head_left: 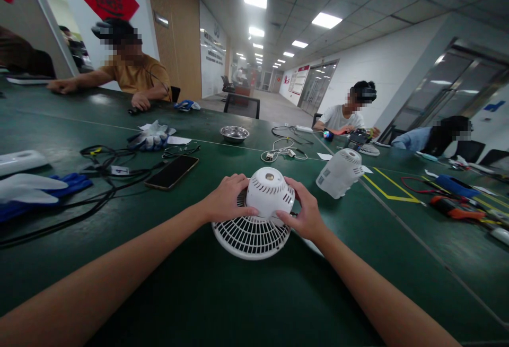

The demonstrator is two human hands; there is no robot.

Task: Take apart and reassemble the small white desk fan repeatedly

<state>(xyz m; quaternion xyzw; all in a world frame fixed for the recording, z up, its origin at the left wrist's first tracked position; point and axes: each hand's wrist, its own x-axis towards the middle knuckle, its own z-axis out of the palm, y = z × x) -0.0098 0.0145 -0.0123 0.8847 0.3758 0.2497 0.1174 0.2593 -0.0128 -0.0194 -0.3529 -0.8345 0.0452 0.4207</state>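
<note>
Between my hands is a white fan motor housing (265,196), a rounded plastic cover with slotted vents and a hole in its top. Beneath it a white fan grille (252,238) lies on the green table. My left hand (228,198) is wrapped round the housing's left side, its thumb across the front. On the other side my right hand (304,211) grips it with thumb in front and fingers behind. Part of a pale curved piece shows under my right wrist, mostly hidden.
Behind right stands a translucent white plastic bag-like cover (341,173). A phone (172,172), black cables (115,169) and gloves (43,190) lie to the left. A metal bowl (234,133) and a white cord (284,150) are farther back. Several people sit round the table.
</note>
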